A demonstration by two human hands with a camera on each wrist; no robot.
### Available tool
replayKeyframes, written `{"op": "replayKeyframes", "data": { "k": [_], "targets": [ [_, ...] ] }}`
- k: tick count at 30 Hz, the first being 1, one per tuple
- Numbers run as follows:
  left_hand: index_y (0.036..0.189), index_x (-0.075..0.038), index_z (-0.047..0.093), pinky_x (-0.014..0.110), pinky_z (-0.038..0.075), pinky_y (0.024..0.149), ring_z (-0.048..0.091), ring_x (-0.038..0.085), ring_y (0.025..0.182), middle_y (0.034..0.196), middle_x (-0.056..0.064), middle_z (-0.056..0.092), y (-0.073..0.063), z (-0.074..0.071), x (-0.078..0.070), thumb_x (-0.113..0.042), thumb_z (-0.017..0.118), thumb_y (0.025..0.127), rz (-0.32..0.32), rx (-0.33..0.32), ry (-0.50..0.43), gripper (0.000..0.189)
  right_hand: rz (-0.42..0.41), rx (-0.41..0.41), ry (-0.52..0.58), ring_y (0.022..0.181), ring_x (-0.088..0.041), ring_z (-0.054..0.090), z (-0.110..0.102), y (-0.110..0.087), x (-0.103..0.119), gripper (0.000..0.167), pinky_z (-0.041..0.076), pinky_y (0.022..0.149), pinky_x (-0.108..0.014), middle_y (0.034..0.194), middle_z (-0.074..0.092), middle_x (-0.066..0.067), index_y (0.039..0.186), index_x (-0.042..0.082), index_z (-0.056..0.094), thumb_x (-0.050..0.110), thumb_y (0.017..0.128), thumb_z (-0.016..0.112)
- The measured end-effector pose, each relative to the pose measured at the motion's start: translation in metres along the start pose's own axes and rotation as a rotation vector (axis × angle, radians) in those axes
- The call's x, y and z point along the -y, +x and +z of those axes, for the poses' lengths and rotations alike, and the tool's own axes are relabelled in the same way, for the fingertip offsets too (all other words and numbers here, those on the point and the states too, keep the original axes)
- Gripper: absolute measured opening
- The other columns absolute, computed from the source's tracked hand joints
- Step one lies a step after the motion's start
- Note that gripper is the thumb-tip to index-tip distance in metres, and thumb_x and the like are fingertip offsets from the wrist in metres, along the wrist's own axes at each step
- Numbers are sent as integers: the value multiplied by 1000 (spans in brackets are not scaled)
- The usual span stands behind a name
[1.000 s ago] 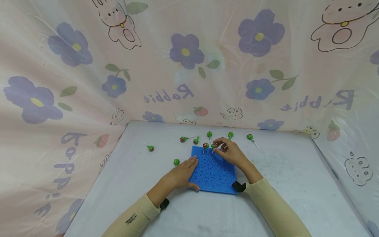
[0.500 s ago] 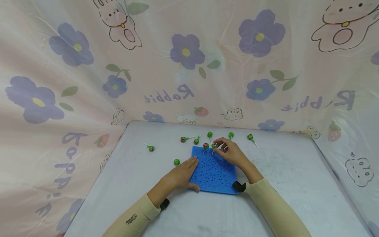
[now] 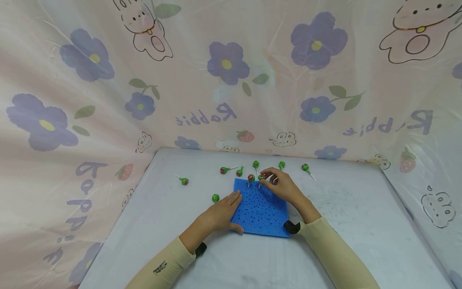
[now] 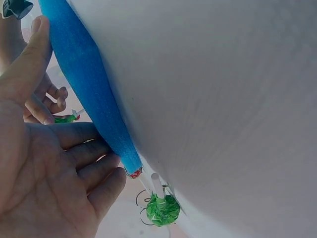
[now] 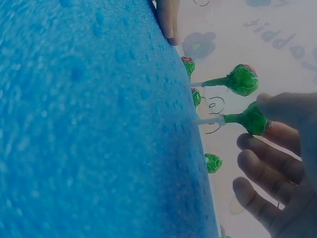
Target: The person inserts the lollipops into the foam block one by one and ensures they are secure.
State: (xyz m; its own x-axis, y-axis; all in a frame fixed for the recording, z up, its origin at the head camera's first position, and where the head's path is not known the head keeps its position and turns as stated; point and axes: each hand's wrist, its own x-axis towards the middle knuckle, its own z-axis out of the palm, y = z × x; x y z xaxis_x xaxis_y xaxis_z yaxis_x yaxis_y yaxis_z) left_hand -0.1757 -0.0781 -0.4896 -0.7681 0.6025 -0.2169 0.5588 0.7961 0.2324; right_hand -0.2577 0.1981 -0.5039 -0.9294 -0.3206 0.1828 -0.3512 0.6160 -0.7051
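Observation:
A blue foam board [image 3: 261, 212] dotted with small holes lies on the table. My left hand [image 3: 221, 212] rests along its left edge, fingers straight and thumb at the near corner. At the far edge, my right hand [image 3: 283, 188] pinches the round head of a green-wrapped lollipop [image 5: 252, 120] between thumb and index finger; the other fingers hang spread. The white stick of that lollipop stands in the foam. Just left of it, a second lollipop [image 3: 251, 178] stands upright in the board, untouched by either hand.
More lollipops lie behind the board, including one [image 3: 305, 167] at the right and one [image 3: 281, 164] beyond my right hand. Another [image 3: 184, 181] lies far left, and one [image 3: 215, 197] is beside my left hand. A printed curtain [image 3: 252, 100] hangs behind the white table [image 3: 144, 224].

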Motion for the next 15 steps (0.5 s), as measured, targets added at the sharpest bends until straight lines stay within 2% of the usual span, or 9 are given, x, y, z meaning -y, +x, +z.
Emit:
{"op": "replayKeyframes", "data": {
  "k": [15],
  "targets": [
    [168,1,27,45,29,131,22,31,164,178,16,21,0,0,1,-61,81,88,4,1,-8,115,-9,10,21,95,-21,67,2,-1,2,29,59,86,-41,115,75,-6,128,9,71,23,103,76]
  ]
}}
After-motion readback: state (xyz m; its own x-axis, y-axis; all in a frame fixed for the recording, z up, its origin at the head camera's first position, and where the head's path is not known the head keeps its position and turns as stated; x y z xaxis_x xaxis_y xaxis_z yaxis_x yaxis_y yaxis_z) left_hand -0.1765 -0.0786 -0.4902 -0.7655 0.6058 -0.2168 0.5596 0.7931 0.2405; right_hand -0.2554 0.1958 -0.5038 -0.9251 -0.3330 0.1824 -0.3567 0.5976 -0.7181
